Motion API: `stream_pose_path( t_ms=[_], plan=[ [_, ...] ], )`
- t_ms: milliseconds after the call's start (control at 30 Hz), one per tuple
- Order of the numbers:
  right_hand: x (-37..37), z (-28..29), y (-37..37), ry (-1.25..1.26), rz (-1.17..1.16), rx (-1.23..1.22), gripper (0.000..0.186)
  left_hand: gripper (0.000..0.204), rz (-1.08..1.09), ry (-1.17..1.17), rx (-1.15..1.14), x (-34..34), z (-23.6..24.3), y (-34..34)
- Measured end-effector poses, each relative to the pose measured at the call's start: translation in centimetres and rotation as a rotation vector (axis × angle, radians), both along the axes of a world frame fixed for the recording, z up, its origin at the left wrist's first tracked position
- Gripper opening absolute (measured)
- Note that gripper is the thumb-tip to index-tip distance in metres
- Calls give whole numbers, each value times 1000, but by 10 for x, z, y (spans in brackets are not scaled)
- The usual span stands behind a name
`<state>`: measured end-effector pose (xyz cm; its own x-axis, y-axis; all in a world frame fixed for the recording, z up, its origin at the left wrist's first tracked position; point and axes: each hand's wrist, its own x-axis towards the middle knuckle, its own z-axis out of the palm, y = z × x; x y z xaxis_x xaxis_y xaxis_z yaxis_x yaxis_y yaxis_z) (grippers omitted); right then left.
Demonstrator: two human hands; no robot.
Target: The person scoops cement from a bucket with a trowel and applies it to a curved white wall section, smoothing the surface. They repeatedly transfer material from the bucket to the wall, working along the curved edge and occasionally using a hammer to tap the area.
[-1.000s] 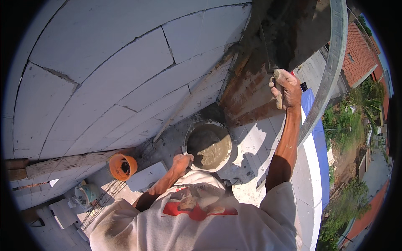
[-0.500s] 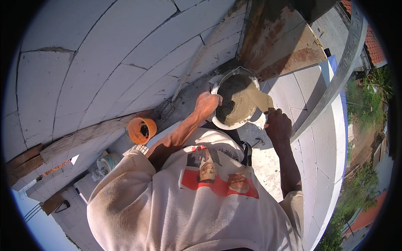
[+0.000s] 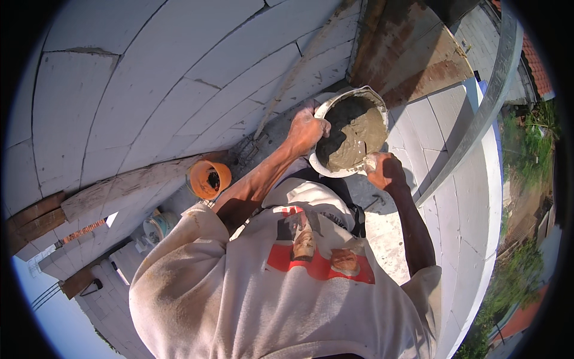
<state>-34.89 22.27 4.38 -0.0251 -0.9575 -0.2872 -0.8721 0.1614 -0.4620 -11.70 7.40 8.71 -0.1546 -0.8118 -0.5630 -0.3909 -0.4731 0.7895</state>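
Note:
A white bucket (image 3: pixel 330 172) of wet grey mortar (image 3: pixel 350 134) is in front of me, its mouth tipped towards me. My left hand (image 3: pixel 307 128) is closed over its left rim, thumb on the inner side. At the near right rim, my right hand (image 3: pixel 386 171) is wrapped round the handle of a trowel (image 3: pixel 370 161). The trowel's blade lies in the mortar, mostly covered and hard to make out.
A pale block wall (image 3: pixel 197 66) rises on the left, a low block wall (image 3: pixel 463 203) curves along the right. An orange bucket (image 3: pixel 210 179) stands behind my left forearm. A long metal bar (image 3: pixel 472 134) slants across the right wall. Stained boards (image 3: pixel 418 66) stand at the far end.
The mortar-coated trowel blade has gone from over the bucket's right rim down into the mortar. My right hand has moved left and nearer the rim; my left hand keeps its hold.

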Motion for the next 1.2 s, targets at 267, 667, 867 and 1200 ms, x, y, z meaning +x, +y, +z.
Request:
stream_pose_path(
  t_ms=[267,667,867,1200],
  plan=[
    [31,8,-18,-388,-22,-46,36,20,-89,-109,251,39,1,-9],
    [10,153,-93,-350,0,68,26,42,417,246,-60,81,23,-21],
    [-88,231,-194,-1040,-9,-77,25,29,430,110,17,108,7,-26],
    [-41,195,-182,-813,-315,-370,33,26,398,133,90,102,8,-26]
  ],
)
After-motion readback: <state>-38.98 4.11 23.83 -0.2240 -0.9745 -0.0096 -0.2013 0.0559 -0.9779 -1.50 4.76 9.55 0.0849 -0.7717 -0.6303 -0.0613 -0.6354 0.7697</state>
